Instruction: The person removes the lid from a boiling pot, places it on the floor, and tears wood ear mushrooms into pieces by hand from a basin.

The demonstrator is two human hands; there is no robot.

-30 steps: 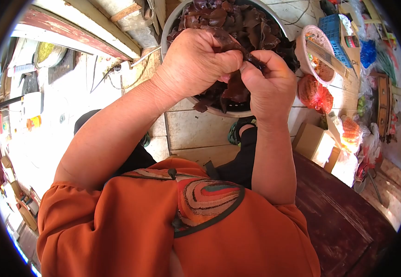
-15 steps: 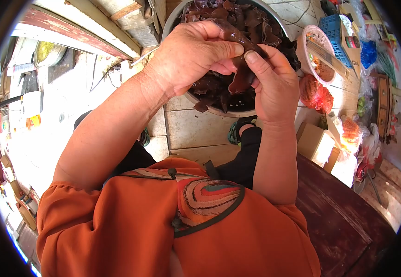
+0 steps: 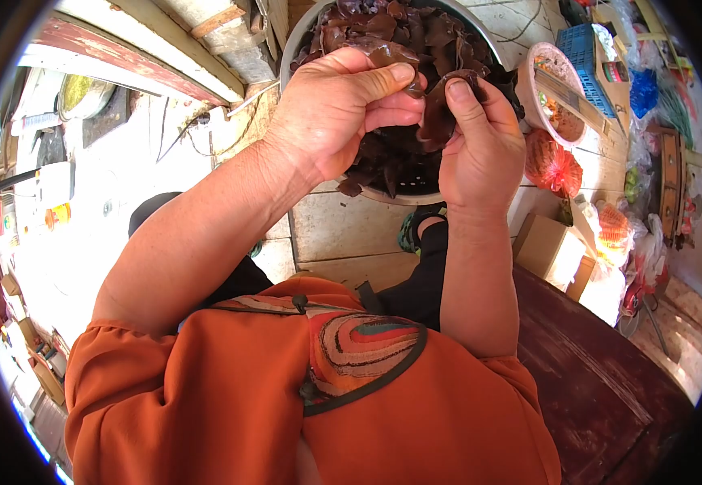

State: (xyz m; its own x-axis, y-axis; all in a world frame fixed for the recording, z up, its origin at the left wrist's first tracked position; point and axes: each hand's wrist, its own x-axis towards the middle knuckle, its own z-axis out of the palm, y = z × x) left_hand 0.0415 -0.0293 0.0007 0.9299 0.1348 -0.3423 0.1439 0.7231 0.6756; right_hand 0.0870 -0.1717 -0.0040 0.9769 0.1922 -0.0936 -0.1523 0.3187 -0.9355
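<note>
My left hand (image 3: pixel 339 105) pinches a dark brown, glossy piece of wood ear mushroom (image 3: pixel 379 52) between thumb and fingers. Another piece of wood ear (image 3: pixel 437 123) is gripped by my right hand (image 3: pixel 480 133), its edge hanging below the thumb. A small gap shows between the two thumbs, and the pieces look separated there. Both hands are over a round grey colander (image 3: pixel 288 50) on the floor, heaped with wet wood ear mushrooms (image 3: pixel 383 166). Parts of the colander are hidden behind my hands.
Right of the colander stands a pink bucket (image 3: pixel 535 101) with scraps and a wooden board across it. A red plastic bag (image 3: pixel 553 164), a blue crate (image 3: pixel 584 69) and a cardboard box (image 3: pixel 547 250) are nearby. A dark red wooden surface (image 3: pixel 594 372) lies at lower right.
The wood ear stretched between my hands has come apart into two pieces. My hands have moved slightly away from each other, the left one leftward.
</note>
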